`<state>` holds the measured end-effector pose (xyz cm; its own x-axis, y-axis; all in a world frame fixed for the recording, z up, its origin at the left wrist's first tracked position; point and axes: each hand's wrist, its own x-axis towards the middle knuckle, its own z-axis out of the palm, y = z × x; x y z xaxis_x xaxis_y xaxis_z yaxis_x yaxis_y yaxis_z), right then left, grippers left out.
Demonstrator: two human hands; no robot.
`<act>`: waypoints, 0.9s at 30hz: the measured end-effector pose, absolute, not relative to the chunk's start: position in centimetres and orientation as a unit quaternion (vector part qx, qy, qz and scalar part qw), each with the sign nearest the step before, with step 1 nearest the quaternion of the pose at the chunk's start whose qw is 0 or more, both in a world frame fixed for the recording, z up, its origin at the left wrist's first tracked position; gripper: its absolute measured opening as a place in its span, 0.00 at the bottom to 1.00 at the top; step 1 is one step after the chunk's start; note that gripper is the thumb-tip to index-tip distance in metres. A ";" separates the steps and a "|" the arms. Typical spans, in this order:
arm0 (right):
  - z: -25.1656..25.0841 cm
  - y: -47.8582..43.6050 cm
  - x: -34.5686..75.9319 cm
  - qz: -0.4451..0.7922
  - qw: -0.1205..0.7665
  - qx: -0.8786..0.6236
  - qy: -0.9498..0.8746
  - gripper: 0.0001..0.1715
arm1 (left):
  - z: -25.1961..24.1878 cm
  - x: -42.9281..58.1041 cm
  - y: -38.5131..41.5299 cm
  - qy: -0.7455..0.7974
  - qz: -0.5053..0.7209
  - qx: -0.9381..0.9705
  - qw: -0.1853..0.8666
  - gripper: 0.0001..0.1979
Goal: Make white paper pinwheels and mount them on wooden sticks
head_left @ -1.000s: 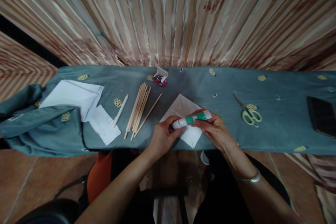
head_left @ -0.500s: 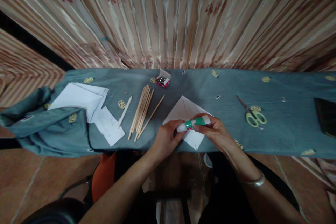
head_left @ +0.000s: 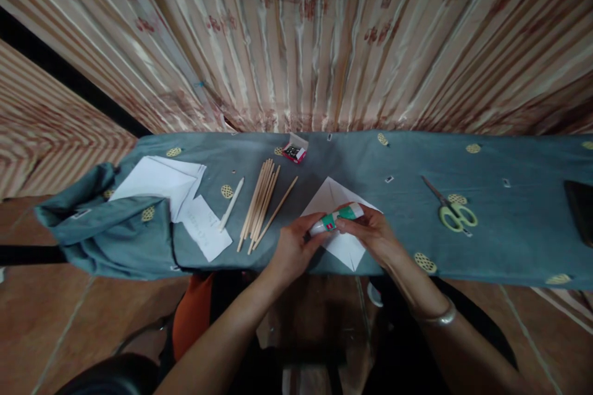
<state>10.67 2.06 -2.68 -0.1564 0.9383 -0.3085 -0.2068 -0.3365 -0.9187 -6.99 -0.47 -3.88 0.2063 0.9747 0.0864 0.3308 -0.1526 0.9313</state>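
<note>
Both hands hold one green-and-white glue stick [head_left: 337,218], tilted with its right end higher. My left hand [head_left: 294,247] is closed round its left, white end. My right hand [head_left: 370,229] grips the right part between thumb and fingers. Beneath them on the cloth lies a square of white paper [head_left: 345,253] with crease lines, turned corner toward me; the hands cover part of it. Left of it a single wooden stick [head_left: 277,213] lies beside a bundle of wooden sticks [head_left: 259,200].
On the cloth-covered table [head_left: 352,154] a small open red box [head_left: 295,149] of dark bits stands at the back. Green-handled scissors [head_left: 456,215] lie right, a dark flat object [head_left: 579,210] farther right. Left are white paper sheets [head_left: 155,182], a written slip [head_left: 206,231] and a white pen [head_left: 231,203].
The view has shifted, so the table things appear slightly lower and farther right. Both hands keep hold of the glue stick, which has turned a little more steeply.
</note>
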 end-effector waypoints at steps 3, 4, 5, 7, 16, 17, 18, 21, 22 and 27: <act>-3.0 2.2 9.7 0.661 0.438 -0.487 -0.367 0.20 | -3.8 -7.4 -0.6 0.510 0.375 0.665 0.395 0.15; -3.1 2.2 9.4 0.662 0.440 -0.487 -0.363 0.20 | -3.7 -7.6 -0.7 0.514 0.370 0.670 0.387 0.14; -3.2 2.2 9.2 0.663 0.441 -0.486 -0.361 0.20 | -3.7 -7.7 -0.8 0.515 0.365 0.676 0.381 0.14; -3.4 2.1 8.9 0.660 0.441 -0.484 -0.368 0.20 | -3.4 -8.1 -0.7 0.515 0.359 0.683 0.375 0.13; -3.2 2.1 10.4 0.616 0.449 -0.480 -0.434 0.26 | -4.2 -12.9 3.9 0.616 0.400 0.665 0.134 0.12; -3.2 2.1 10.6 0.616 0.444 -0.479 -0.440 0.26 | -4.5 -13.3 4.4 0.625 0.388 0.669 0.104 0.11; -3.3 2.1 10.8 0.617 0.439 -0.478 -0.445 0.26 | -4.8 -13.6 4.9 0.635 0.376 0.671 0.075 0.10; -3.3 2.0 11.4 0.615 0.435 -0.479 -0.450 0.25 | -5.1 -14.0 5.6 0.654 0.342 0.674 0.028 0.09; -3.3 1.9 11.5 0.613 0.437 -0.481 -0.450 0.25 | -5.0 -14.2 5.7 0.659 0.336 0.672 0.021 0.09; -3.0 1.6 12.4 0.598 0.433 -0.483 -0.471 0.25 | -4.0 -15.9 6.2 0.702 0.318 0.637 0.013 0.11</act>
